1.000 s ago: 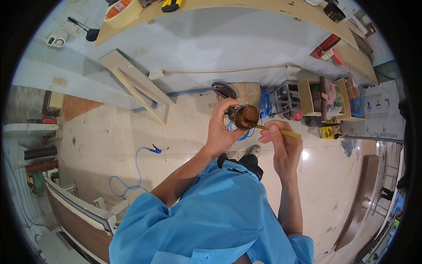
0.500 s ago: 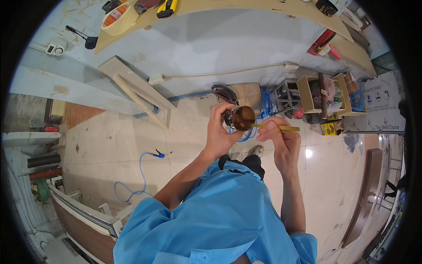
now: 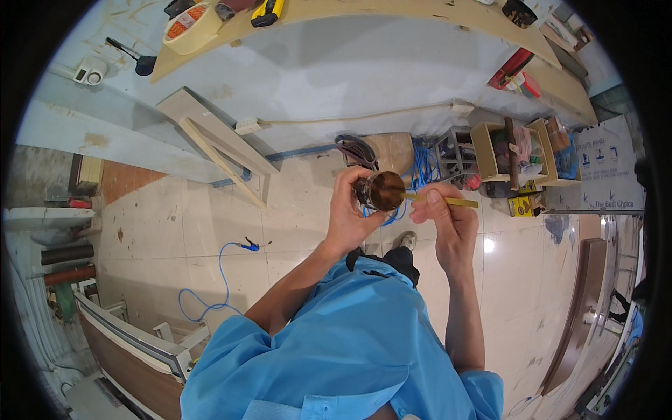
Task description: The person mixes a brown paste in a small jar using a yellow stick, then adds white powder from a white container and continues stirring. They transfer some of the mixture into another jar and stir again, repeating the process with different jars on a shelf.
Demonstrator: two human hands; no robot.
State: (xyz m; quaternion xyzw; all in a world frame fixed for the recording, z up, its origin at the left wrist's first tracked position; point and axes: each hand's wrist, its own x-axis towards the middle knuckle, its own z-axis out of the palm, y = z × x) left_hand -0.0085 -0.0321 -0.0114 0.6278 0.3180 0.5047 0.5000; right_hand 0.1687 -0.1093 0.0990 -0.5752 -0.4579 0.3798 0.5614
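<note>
Gripping one brown jar [image 3: 383, 190], left hand [image 3: 350, 213] closed; right hand [image 3: 448, 220] pinches one yellow stick [image 3: 448, 201]

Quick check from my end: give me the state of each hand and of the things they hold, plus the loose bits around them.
Left hand: closed round the jar, held up.
Jar: open, tilted, mouth towards the camera.
Right hand: pinching the stick.
Stick: level, tip at the jar's mouth.
Blue cable: loose on the floor.
Tape roll: lying flat on the shelf.
</note>
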